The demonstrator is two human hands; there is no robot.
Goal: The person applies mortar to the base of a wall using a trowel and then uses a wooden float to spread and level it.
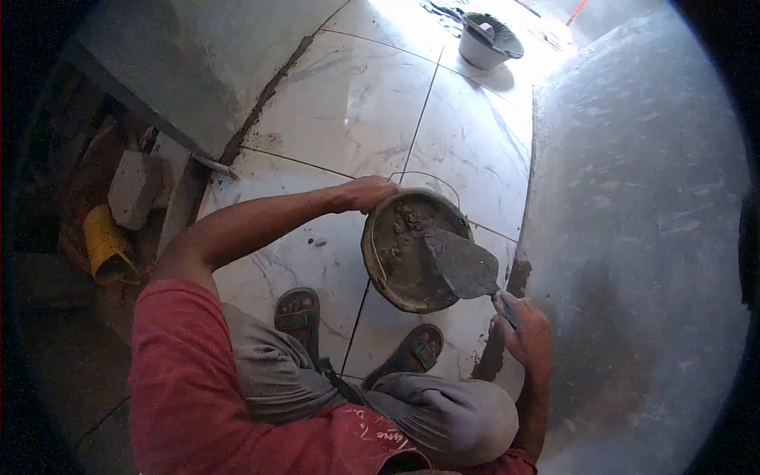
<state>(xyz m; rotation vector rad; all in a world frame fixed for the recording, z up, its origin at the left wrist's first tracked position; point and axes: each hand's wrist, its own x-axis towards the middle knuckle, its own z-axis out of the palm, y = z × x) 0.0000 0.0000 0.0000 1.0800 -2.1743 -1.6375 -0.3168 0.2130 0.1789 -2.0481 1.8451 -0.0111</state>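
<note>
A round bucket point(378, 273) holding wet grey mortar point(402, 257) stands on the tiled floor in front of my feet. At its upper left rim is my left hand point(370, 194), its fingers closed on the edge. My right hand point(524, 326) is wrapped round the handle of a trowel point(467, 267), to the right of the bucket. The trowel's broad blade reaches over the right part of the bucket, above the mortar. A thin wire handle point(431, 176) arches out past the bucket's far side.
Another bucket point(484, 49) stands at the far end of the marble-look tiles point(317, 103). A grey plastered wall point(641, 237) runs along the right. On the left are a wall corner point(190, 71), a yellow pipe point(109, 245) and a broken block point(134, 190).
</note>
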